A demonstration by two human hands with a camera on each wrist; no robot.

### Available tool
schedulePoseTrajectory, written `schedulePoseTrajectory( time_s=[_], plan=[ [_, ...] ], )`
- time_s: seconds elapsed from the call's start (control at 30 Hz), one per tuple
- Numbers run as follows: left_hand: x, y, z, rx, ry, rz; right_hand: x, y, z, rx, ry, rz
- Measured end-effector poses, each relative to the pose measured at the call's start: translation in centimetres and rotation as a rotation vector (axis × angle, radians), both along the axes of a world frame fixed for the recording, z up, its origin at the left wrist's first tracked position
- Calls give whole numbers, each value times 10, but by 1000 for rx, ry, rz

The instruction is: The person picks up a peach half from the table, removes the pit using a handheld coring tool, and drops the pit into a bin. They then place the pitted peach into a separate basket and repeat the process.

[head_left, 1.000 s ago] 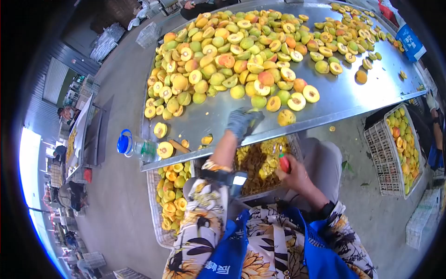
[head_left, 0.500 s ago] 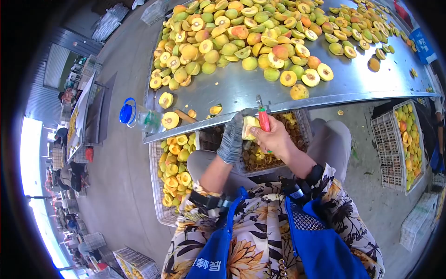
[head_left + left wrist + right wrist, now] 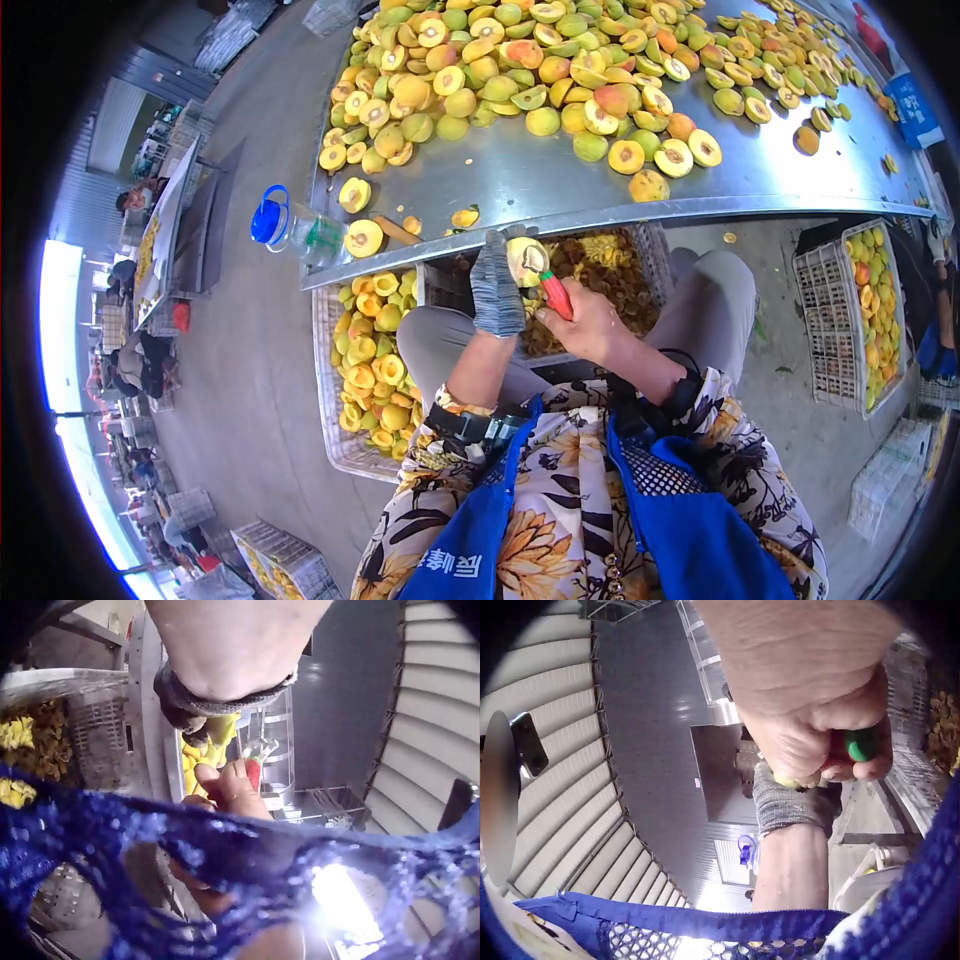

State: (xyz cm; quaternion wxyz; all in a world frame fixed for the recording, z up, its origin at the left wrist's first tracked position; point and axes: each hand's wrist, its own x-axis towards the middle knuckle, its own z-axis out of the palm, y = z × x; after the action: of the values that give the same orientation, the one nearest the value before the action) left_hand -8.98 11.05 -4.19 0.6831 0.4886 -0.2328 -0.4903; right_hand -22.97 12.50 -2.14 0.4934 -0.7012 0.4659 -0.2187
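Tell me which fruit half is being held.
The fruit half in the gloved left hand, with the red-handled tool at its cut face; the halves on the metal table lie loose.

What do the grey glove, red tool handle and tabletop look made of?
Glove: matte knitted fabric, by its ribbed texture; fibre unclear. Tool handle: probably smooth plastic, from its bright, solid red. Tabletop: bare metal, likely stainless steel, given the silvery sheen.

peach half [image 3: 523, 260]: yellow, cut face up, in left fingers [image 3: 493, 267] | red-handled tool [image 3: 557, 297]: tilted, tip at cut face
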Motion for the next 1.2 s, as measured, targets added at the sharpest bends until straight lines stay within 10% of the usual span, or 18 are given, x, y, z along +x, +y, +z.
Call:
schedulePoseTrajectory(
  time_s=[0.23,0.43,0.73,0.9,0.97,1.03,1.1,1.2],
  plan=[
    [-10,0,-16,-200,-654,23,2,12,-17,-40,16,-61],
    [11,-11,2,115,196,-374,3,16,-22,-45,-23,16],
    [27,-18,17,182,408,-400,2,-4,-7,-156,94,115],
    [32,-10,17,373,334,-358,-9,-26,7,-385,-266,-78],
    [29,-11,15,545,175,-649,-6,-30,2,-382,-287,-34],
    [26,-16,9,621,1,-593,-2,-30,2,-141,-151,166],
    [27,-18,11,443,315,-574,3,-32,-10,-272,-162,127],
    [24,-1,21,85,207,-523,11,-30,3,321,-524,-223]
  ],
)
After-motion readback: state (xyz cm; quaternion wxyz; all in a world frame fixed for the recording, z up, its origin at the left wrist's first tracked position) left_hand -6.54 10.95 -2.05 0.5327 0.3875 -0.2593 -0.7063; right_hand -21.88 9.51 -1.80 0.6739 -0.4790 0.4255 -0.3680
